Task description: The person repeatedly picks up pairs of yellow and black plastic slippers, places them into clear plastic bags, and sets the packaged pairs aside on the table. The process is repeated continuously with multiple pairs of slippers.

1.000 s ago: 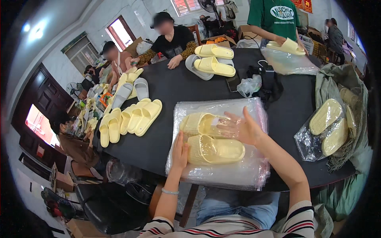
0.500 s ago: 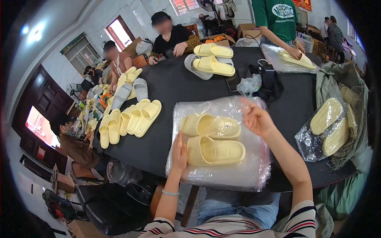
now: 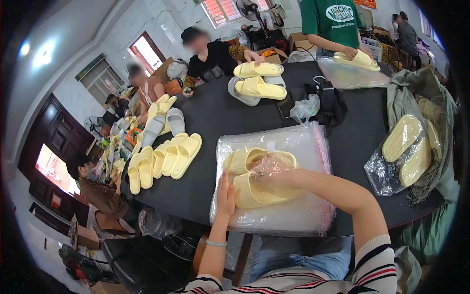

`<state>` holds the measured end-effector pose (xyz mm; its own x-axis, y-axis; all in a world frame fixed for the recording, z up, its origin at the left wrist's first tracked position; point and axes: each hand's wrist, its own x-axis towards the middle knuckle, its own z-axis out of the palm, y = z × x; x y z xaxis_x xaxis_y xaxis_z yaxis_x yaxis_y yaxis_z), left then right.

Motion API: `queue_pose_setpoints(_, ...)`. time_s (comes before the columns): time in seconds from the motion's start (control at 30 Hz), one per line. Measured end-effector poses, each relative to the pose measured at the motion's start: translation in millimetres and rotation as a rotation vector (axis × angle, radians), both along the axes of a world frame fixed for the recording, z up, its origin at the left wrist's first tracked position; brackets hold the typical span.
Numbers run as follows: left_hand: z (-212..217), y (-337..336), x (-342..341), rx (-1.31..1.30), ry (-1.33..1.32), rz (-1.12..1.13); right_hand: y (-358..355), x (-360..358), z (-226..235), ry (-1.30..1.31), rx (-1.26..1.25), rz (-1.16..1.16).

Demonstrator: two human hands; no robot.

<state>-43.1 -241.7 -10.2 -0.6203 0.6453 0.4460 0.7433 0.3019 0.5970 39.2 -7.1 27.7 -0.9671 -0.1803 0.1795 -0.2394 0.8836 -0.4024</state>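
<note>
A pair of pale yellow slide slippers (image 3: 254, 191) lies side by side on a thick stack of clear plastic bags (image 3: 293, 215), toes to the left. Thin shiny film covers part of the pair. My left hand (image 3: 225, 194) is held flat against the toe ends, fingers stretched and together. Across the slippers reaches my right hand (image 3: 274, 171), its fingers by the strap openings. Crinkled film and glare blur those fingers, so their grip is unclear.
Several yellow and grey slippers (image 3: 183, 154) stand to the left on the black table (image 3: 205, 115). Another stack (image 3: 259, 88) sits at the far side, where a co-worker's hand (image 3: 254, 57) touches it. Bagged slippers (image 3: 402, 139) and a woven sack (image 3: 416, 88) are on the right.
My right hand has moved left and down from the bag stack's far right corner onto the slippers. My left hand stays at the toes. A seated co-worker has reached onto the far slippers.
</note>
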Motion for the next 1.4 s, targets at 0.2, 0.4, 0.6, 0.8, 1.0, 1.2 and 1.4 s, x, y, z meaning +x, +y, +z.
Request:
queue_pose_setpoints(0.2,-0.3,-0.4,0.1,-0.129,0.006,0.040,42.1,16.2,7.4,0.127,0.016,-0.117)
queue_pose_setpoints(0.4,-0.6,6.2,4.6,-0.279,0.064,0.114,114.0,108.7,3.9,0.133,0.082,-0.307)
queue_pose_setpoints(0.6,11.8,12.0,15.2,-0.467,0.250,0.116,163.1,188.3,-4.0,0.219,-0.083,-0.548)
queue_pose_setpoints(0.8,6.4,10.1,14.0,-0.442,0.326,0.144,183.4,216.0,42.0,0.437,-0.846,-0.865)
queue_pose_setpoints(1.0,15.6,14.9,20.9,-0.369,0.259,0.107,130.4,192.7,110.0,0.585,-0.993,-0.508)
queue_pose_setpoints(1.2,13.7,8.0,21.1,-0.061,-0.135,-0.027,16.4,110.8,157.7,0.351,-0.488,-0.144)
queue_pose_setpoints(1.4,16.8,10.7,14.2,-0.145,0.144,0.131,24.6,54.8,100.7,0.154,-0.068,-0.398)
